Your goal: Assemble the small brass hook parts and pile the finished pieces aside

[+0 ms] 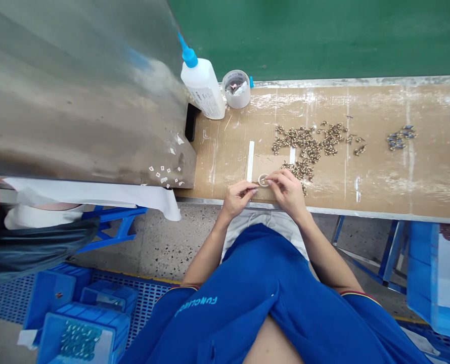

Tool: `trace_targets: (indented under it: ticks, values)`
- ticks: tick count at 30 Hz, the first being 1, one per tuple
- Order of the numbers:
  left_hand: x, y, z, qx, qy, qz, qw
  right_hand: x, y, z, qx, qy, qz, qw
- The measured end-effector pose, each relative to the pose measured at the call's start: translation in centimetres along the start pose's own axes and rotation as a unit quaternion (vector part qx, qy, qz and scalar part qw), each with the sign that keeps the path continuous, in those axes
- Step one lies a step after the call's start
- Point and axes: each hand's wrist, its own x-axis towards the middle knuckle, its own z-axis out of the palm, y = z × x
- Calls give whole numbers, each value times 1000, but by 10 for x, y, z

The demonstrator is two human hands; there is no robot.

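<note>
Two hands meet low over the counter [361, 108]: the right hand [287, 191] pinches a small ring [263, 180] in its fingertips, the half-curled left hand [238, 198] reaches it, grip unclear, and brass fittings [304, 151] lie heaped just beyond the right hand.

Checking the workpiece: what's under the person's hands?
Tan bench surface shows around them, and brass fittings reach the right hand. What lies directly beneath it and the left hand is covered and cannot be seen.
</note>
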Motion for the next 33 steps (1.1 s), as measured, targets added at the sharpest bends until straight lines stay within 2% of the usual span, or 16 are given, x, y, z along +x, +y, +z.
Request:
trace_targets:
  ticks: [10, 23, 33]
  values:
    - [0, 2, 0, 9, -1, -4, 1000, 0, 2, 2, -15, -20, -4, 1000]
    - [0, 3, 0, 13, 0, 1, 1000, 2, 2, 5, -72, 15, -53, 996]
    - [0, 3, 0, 12, 1, -11, 1000, 5, -5, -1, -41, 21, -21, 999]
